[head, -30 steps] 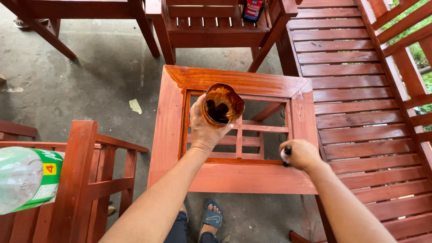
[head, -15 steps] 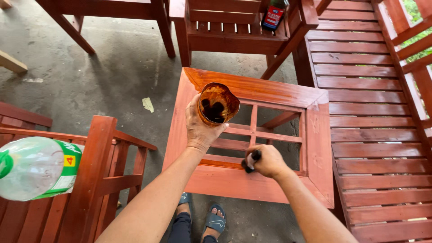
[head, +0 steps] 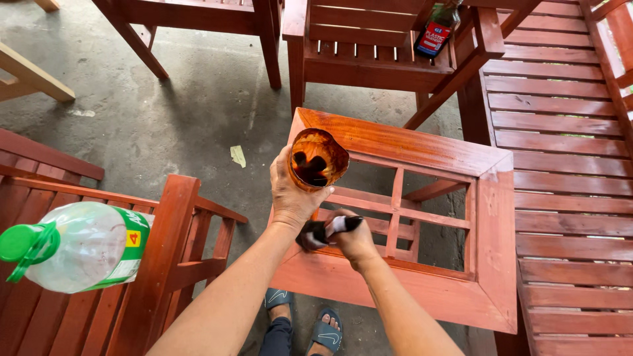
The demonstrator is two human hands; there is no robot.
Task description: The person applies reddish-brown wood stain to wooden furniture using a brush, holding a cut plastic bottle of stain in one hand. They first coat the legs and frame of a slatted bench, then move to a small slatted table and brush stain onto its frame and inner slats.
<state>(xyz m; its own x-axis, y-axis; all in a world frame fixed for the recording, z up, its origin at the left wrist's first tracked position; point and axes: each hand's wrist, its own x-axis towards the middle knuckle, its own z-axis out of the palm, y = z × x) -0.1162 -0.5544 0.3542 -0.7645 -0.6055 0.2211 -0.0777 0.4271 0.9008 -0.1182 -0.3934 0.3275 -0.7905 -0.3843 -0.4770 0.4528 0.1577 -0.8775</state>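
Cup (head: 318, 159) of dark stain sits mid-frame, gripped tight by the left hand (head: 292, 198) over the red wooden table (head: 491, 217). Just below, the right hand (head: 354, 238) squeezes a dark rag (head: 321, 231).

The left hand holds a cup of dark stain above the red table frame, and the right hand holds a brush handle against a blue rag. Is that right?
Not quite. In the head view the rag is dark, nearly black, not blue. The rest holds: the left hand holds the cup above the table frame, and the right hand grips the brush handle.
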